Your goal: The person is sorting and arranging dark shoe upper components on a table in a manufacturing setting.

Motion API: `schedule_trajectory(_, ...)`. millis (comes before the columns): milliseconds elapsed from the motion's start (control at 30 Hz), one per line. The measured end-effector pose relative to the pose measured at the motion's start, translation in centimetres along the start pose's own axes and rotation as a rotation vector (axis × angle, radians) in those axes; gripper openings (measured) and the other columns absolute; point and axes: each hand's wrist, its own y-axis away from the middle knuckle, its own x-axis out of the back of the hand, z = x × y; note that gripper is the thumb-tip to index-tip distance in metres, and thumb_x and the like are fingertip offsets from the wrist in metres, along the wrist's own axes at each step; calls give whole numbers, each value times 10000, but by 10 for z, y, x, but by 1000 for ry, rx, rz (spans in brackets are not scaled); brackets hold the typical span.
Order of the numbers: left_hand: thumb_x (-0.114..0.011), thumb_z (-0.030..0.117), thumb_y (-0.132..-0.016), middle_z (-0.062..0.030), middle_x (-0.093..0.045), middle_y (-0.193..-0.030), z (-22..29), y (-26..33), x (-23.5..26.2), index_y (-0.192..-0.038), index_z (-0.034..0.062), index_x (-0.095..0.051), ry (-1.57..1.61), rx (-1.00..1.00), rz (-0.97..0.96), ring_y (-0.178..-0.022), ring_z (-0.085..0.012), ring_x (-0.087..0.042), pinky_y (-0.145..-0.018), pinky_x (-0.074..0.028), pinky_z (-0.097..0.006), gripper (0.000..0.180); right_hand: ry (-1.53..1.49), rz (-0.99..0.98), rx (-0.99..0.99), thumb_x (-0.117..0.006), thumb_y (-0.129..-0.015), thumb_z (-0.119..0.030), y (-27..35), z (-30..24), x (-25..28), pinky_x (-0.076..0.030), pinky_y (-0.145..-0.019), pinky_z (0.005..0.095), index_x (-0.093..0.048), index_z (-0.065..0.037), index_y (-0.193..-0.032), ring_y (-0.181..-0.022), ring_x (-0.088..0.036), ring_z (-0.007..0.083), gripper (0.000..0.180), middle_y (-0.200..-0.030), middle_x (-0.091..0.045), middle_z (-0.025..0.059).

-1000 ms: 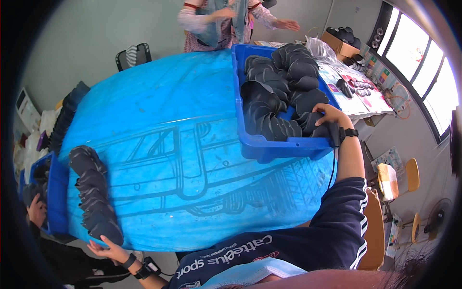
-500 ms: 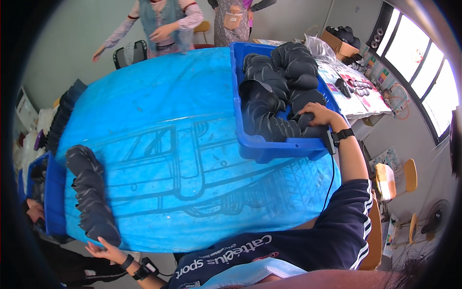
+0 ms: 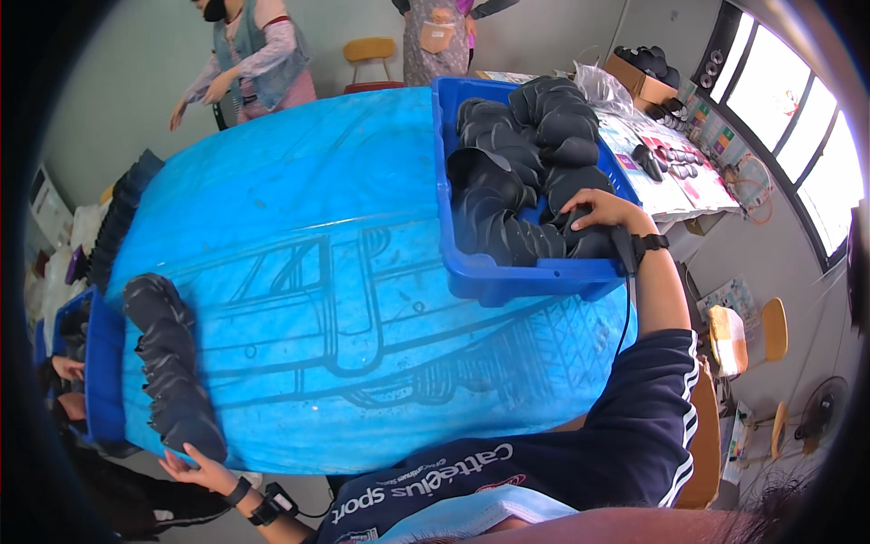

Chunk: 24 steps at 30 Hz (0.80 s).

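My right hand (image 3: 602,211) reaches into the near right corner of a large blue crate (image 3: 517,283), its bent fingers closed on a black curved shell (image 3: 587,240). Rows of similar nested black shells (image 3: 512,145) fill much of the crate. At the table's near left edge, my left hand (image 3: 201,470) is open, palm up with the fingers apart. Its fingertips touch the near end of a long row of nested black shells (image 3: 170,363) lying on the blue table cover (image 3: 299,199). What the shells are for cannot be made out.
Another row of black shells (image 3: 125,213) lies along the far left edge. A second blue crate (image 3: 104,367) stands at the left, with another person's hands (image 3: 69,381) in it. Two people (image 3: 245,68) stand beyond the table. A side table (image 3: 675,168) holds smaller parts.
My right hand has shifted slightly among the shells in the crate. My left hand stays in place. The person beyond the table has moved left, and the hands at the left crate have shifted.
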Motion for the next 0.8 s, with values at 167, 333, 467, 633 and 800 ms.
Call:
schedule_trajectory(167, -567, 187, -825, -160, -407, -1209, 3, 1, -3, -1292, 20, -250, 19, 12, 4, -1104, -243, -393, -932, -328, -368, 589, 199, -179, -97, -727, -607, -134, -28, 8, 10, -379, -830, 314, -597, -88, -1008, -927, -491, 259, 424, -934, -527, 111)
schedule_trajectory(333, -558, 184, -830, -154, -398, -1219, 7, -2, 0, -1295, 17, -241, -26, 4, 12, -1116, -247, -387, -944, -312, -376, 587, 689, 499, -139, -720, -586, -119, -61, -15, 49, -360, -916, 361, -430, -163, -1206, -1102, -419, 273, 685, -1199, -441, 51)
schedule_trajectory(467, -541, 178, -838, -159, -377, -1238, 12, -2, 9, -1299, 18, -231, -71, 8, 21, -1138, -259, -372, -954, -298, -384, 578, 844, 448, -322, -742, -559, -147, -82, 4, 51, -327, -956, 389, -375, -193, -1249, -1158, -373, 262, 783, -1304, -353, 50)
schedule_trajectory(633, -526, 177, -847, -165, -367, -1247, -3, 2, 19, -1301, 24, -228, -103, -45, 29, -1147, -265, -365, -956, -297, -384, 564, 789, 352, -409, -676, -659, -197, -76, 21, 54, -290, -936, 442, -592, -176, -856, -1084, -445, 210, 214, -996, -574, -9)
schedule_trajectory(800, -508, 185, -859, -169, -356, -1255, -4, -2, 12, -1302, 25, -235, 22, 19, 14, -1156, -261, -356, -951, -302, -381, 545, -73, 836, 118, -630, -741, -106, -29, -6, 93, -379, -777, 250, -539, -21, -883, -812, -497, 136, 189, -814, -543, 32)
